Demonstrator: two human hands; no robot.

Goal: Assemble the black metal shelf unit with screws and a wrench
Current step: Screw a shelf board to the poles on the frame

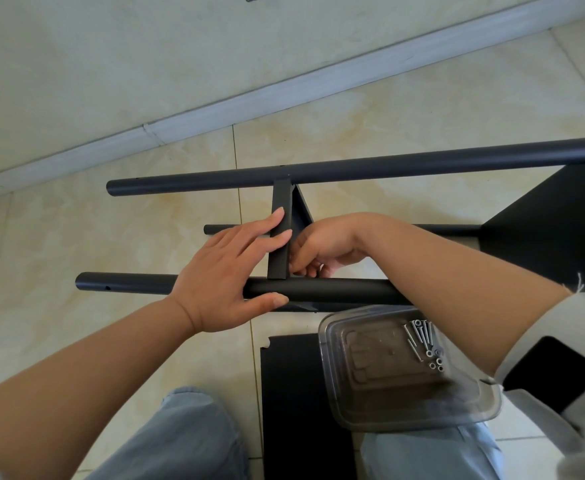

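The black shelf frame lies on its side on the tile floor, with a far tube (388, 166), a thin middle tube (450, 228) and a near tube (336, 291). A narrow black shelf panel (280, 202) spans the tubes. My left hand (228, 271) lies over the near tube, straight fingers pressing the panel's edge and thumb against the tube's front. My right hand (322, 251) sits just right of the panel, its fingertips pinched together at the joint with the near tube, on something small I cannot make out. No wrench is visible.
A clear plastic container (370, 393) rests on my right knee, holding several long screws (422, 336) and nuts (436, 362). A loose black panel (291, 393) lies on the floor between my knees. A larger shelf panel (543, 220) stands at the right. A white baseboard (214, 109) runs behind.
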